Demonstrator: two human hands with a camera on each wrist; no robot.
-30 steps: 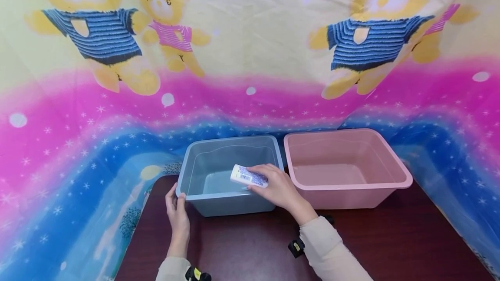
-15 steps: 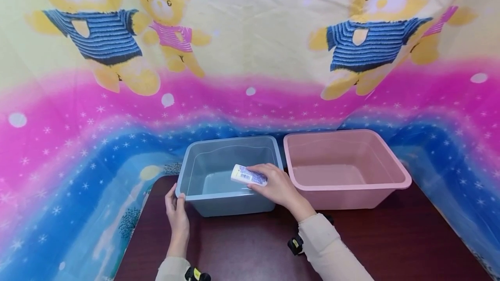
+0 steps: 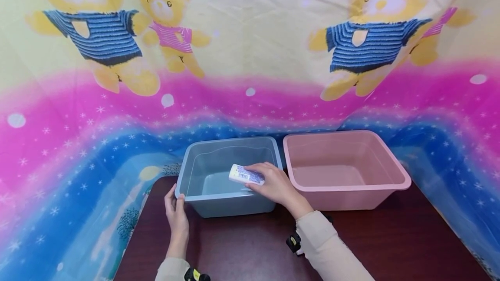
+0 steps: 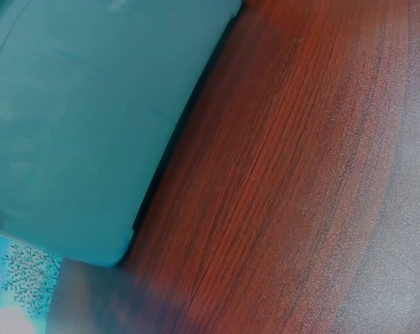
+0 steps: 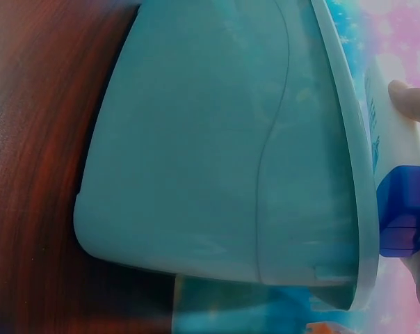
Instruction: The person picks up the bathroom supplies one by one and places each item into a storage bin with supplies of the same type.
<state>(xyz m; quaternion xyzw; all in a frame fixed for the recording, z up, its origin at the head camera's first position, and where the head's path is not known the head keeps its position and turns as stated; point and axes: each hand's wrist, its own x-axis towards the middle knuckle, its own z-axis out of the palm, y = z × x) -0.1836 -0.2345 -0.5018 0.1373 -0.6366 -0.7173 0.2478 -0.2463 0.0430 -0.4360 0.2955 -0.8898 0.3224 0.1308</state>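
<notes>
In the head view my right hand [image 3: 275,186] holds a white plastic bottle [image 3: 246,175] tilted above the grey-blue basin [image 3: 230,207]. Its label is purple with a barcode, and the palm hides the near end. From the right wrist, the bottle [image 5: 391,136] shows a dark blue cap [image 5: 405,209] close to the basin's rim, with a thumb and fingers around it. My left hand [image 3: 177,218] grips the basin's front left corner, thumb at the rim. Only a sliver of that hand enters the left wrist view, beside the basin wall [image 4: 78,132].
A pink basin [image 3: 345,198] stands just right of the grey-blue one. Both rest on a dark red-brown wooden table [image 3: 242,246]. Behind and around hangs a cloth backdrop [image 3: 250,55] printed with bears.
My right hand and the bottle have shifted very slightly left. My left hand stays at the basin's corner.
</notes>
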